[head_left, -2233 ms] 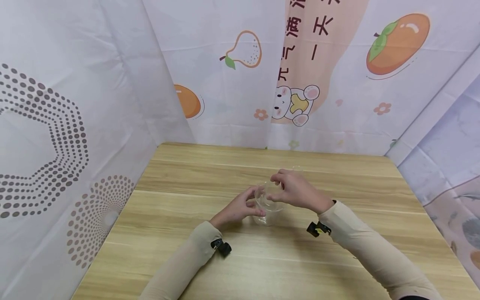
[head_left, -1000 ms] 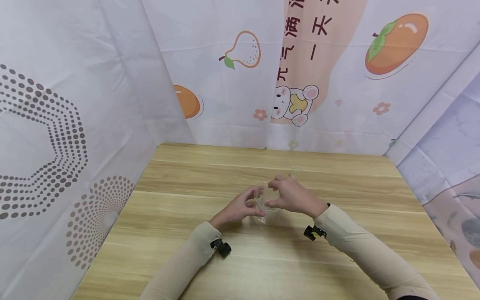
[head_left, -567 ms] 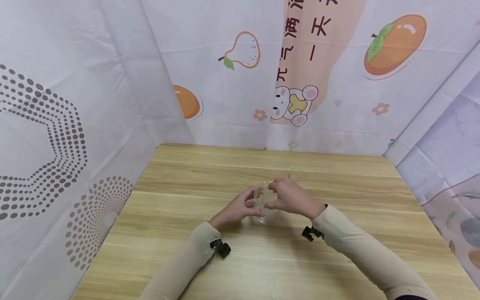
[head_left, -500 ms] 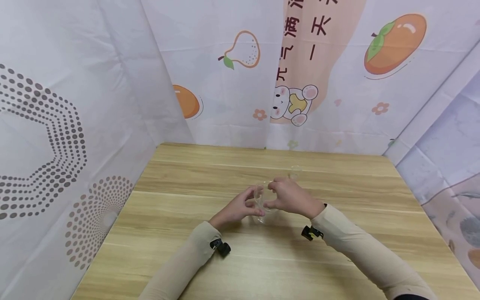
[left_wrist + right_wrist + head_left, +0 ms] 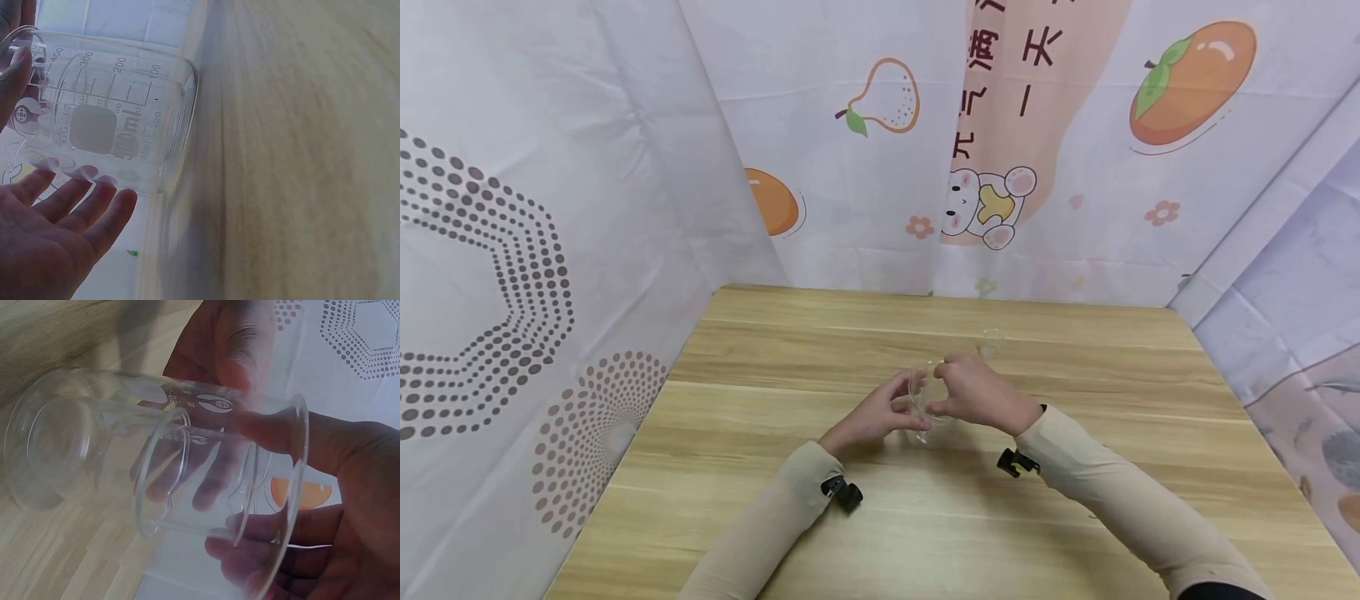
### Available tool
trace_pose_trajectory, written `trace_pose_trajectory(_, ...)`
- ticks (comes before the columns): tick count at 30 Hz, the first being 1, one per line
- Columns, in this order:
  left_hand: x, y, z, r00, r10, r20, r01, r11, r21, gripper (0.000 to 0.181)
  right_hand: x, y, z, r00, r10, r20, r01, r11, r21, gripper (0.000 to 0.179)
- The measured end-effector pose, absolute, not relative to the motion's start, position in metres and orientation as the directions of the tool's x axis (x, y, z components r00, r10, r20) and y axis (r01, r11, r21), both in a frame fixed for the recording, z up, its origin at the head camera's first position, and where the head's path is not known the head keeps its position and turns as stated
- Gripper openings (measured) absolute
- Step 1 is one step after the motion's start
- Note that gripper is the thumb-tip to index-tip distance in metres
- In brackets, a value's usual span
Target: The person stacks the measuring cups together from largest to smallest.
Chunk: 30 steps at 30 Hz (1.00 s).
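Note:
A clear glass beaker [image 5: 94,128] with white graduations stands upright on the wooden table [image 5: 820,517]. My left hand [image 5: 876,417] grips its outside, thumb on one side and fingers on the other. At its mouth, my right hand [image 5: 985,392] reaches over the rim, thumb inside. In the right wrist view, a smaller clear glass beaker [image 5: 150,500] shows within the large one, its upper edge between my right thumb and fingertips. Overlapping transparent walls make the exact number of nested pieces hard to tell.
Another small clear glass vessel [image 5: 991,343] stands farther back, just beyond my right hand. White printed curtains [image 5: 850,217] border the table's back and sides.
My right hand has moved slightly left and down into the large beaker's mouth, uncovering more of the small vessel behind. The left hand keeps its grip in nearly the same spot.

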<state>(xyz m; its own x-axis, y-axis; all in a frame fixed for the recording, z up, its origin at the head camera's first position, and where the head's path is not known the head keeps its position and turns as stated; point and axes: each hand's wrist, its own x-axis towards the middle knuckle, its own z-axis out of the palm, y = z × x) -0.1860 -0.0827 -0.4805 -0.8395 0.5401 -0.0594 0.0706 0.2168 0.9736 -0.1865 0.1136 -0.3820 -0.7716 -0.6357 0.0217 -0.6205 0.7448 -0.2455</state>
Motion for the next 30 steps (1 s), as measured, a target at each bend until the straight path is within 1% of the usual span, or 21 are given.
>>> trace_pose_trajectory(10, -0.187, -0.084, -0.481, -0.84, 0.538, -0.066, 0.055, 0.207, 0.977, 0.079, -0.186, 0.107, -0.382, -0.782, -0.623, -0.027, -0.597, 0.761, -0.252, 0.029)
trace_pose_trajectory(17, -0.186, -0.084, -0.48, -0.84, 0.538, -0.069, 0.049, 0.201, 0.978, 0.078, -0.188, 0.106, -0.384, -0.771, -0.636, -0.038, -0.606, 0.75, -0.266, 0.025)
trace_pose_trajectory(21, -0.185, -0.084, -0.478, -0.838, 0.542, -0.062, 0.049, 0.189, 0.981, 0.076, -0.189, 0.105, -0.385, -0.76, -0.649, -0.042, -0.62, 0.743, -0.253, 0.022)
trace_pose_trajectory(27, -0.185, -0.083, -0.478, -0.836, 0.547, -0.042, 0.062, 0.171, 0.983, 0.072, -0.189, 0.102, -0.387, -0.748, -0.662, -0.049, -0.638, 0.737, -0.222, 0.023)
trace_pose_trajectory(30, -0.185, -0.084, -0.479, -0.836, 0.548, -0.043, 0.062, 0.171, 0.983, 0.071, -0.19, 0.101, -0.389, -0.736, -0.676, -0.03, -0.655, 0.723, -0.22, 0.026)
